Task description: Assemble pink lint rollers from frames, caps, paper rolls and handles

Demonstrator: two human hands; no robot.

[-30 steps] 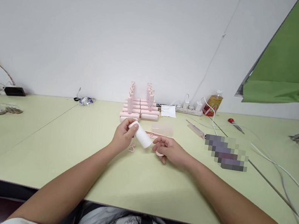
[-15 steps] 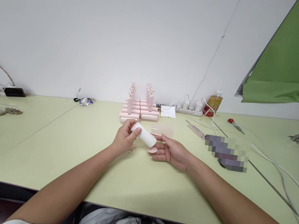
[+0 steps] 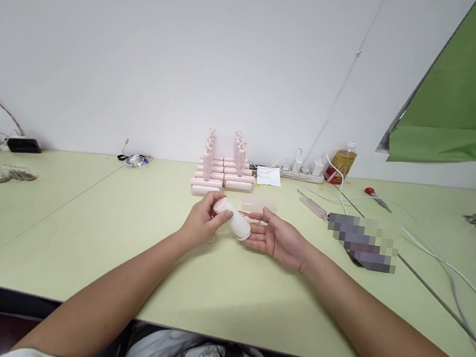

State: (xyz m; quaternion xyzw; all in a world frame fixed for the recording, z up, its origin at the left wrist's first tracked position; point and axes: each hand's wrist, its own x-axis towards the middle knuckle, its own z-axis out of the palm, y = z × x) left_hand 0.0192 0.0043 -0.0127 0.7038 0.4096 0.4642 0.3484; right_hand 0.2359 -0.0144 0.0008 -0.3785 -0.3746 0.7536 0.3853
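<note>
My left hand is closed around a white cylindrical tube, tilted with its lower end toward the right. A pale pink round end shows at the tube's upper left. My right hand is open, palm turned up and fingers stretched out, with its fingertips at the tube's lower end. A thin rim shows at that end; whether it is the small pink disc seen earlier I cannot tell. Just beyond the right hand lies a clear pinkish cylinder on the table. A small loop by my left hand is mostly hidden.
Several pink cylinders lie in two rows at the back, with slim pink pieces standing on them. A white paper, a power strip and a drink bottle are right of them. A red-handled tool and cables lie farther right.
The pink disc on my right fingers is no longer seen separately; the fingertips are now against the tube's lower end. The tube has shifted slightly right in my left hand.
</note>
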